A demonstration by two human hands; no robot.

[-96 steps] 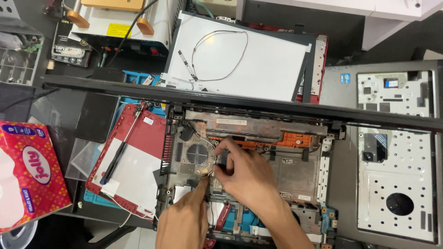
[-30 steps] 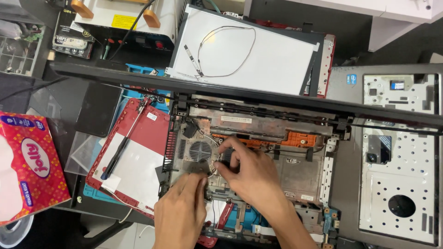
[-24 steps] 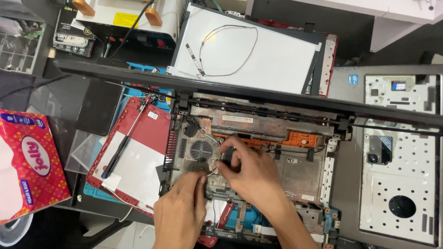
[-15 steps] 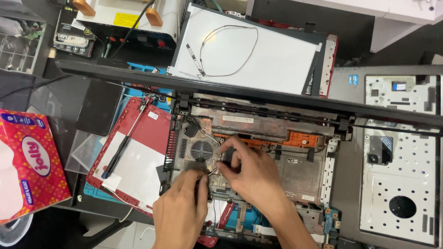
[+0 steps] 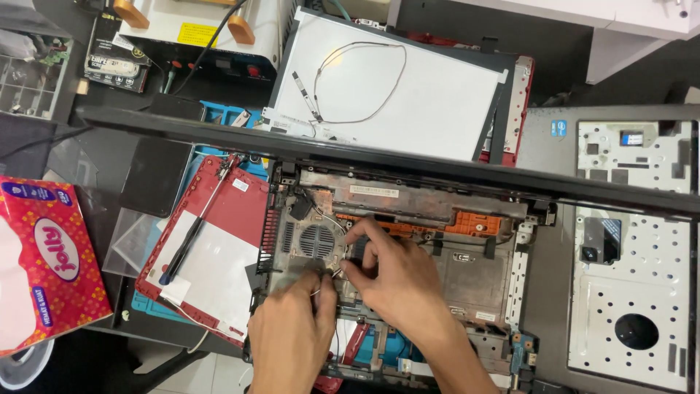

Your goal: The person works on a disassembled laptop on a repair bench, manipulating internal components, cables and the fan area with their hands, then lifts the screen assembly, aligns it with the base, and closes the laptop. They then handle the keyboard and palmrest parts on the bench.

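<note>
We worked inside the opened laptop base (image 5: 408,241) mid-counter. Left hand (image 5: 292,332) fingers pinched narrow on a thin wire (image 5: 328,271) beside the fan grille (image 5: 317,241); right hand (image 5: 397,273) fingers curled narrow, touching nearby. The wire seemed light, limp, fragile; best gripped near its connector.

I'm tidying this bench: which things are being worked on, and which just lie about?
In hand: left hand, right hand, opened laptop base, its fan grille.
Lying about: tissue box, red lid, white panel, grey cover.
</note>
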